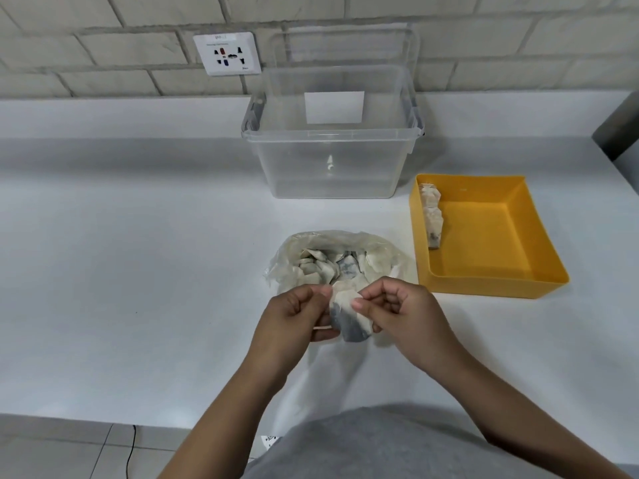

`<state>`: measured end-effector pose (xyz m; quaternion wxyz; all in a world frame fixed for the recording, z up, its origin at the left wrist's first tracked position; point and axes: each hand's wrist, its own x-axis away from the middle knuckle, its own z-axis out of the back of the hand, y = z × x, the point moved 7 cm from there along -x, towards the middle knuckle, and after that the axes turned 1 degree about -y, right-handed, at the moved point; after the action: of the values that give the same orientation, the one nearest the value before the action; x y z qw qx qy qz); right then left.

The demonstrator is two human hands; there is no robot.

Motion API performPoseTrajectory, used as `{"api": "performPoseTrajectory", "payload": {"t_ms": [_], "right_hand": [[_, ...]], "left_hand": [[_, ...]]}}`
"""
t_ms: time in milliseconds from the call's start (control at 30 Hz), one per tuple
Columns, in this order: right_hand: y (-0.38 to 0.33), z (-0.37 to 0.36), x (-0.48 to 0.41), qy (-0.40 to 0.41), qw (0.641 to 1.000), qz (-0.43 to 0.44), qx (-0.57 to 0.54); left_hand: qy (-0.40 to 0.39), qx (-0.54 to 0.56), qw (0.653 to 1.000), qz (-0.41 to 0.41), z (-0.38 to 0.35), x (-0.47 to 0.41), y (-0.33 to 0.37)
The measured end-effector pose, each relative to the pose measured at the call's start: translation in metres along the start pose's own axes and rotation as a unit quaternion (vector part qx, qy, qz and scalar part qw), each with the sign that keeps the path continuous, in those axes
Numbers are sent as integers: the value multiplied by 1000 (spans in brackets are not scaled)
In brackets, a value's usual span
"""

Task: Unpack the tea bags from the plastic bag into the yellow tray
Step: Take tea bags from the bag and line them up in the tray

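A clear plastic bag (287,257) lies open on the white counter, with several tea bags (321,267) inside. Just in front of it, both hands hold one tea bag (349,319) above the counter. My left hand (294,316) pinches its left side and my right hand (404,312) pinches its right side. The yellow tray (491,236) stands to the right of the bag. A row of tea bags (432,216) leans along its left wall.
A clear plastic bin (332,160) stands behind the bag, against the brick wall. A wall socket plate (226,53) is mounted above the counter's back ledge. A dark object (619,129) shows at the far right edge. The counter's front edge runs near my body.
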<state>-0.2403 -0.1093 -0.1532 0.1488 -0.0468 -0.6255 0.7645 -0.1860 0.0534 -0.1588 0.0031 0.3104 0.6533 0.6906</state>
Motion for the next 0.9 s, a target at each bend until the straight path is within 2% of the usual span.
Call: {"api": "performPoseTrajectory", "payload": {"t_ms": [133, 200, 233, 300, 367, 400, 633, 767, 833, 900], "right_hand": [[-3, -9, -3, 0, 1000, 4, -1], [-9, -1, -9, 40, 995, 44, 85], [-14, 5, -12, 68, 979, 83, 176], [-17, 6, -20, 81, 911, 142, 378], [-9, 0, -28, 58, 852, 142, 500], [-5, -4, -30, 46, 834, 136, 533], [1, -15, -38, 31, 794, 119, 595], [2, -22, -36, 42, 767, 167, 618], [1, -21, -35, 52, 763, 188, 616], [1, -16, -35, 64, 777, 197, 595]], "left_hand": [[11, -49, 999, -21, 4, 1, -1], [56, -66, 995, -46, 16, 0, 4], [86, -82, 991, -61, 25, -1, 8], [130, -109, 981, -90, 41, -3, 17], [150, -94, 978, -108, 51, -3, 25], [154, -82, 979, -109, 55, -4, 28], [152, -58, 984, -76, 54, -5, 24], [152, -38, 986, -63, 53, -6, 24], [148, -33, 986, -64, 53, -7, 26], [147, -35, 986, -68, 54, -7, 29]]}}
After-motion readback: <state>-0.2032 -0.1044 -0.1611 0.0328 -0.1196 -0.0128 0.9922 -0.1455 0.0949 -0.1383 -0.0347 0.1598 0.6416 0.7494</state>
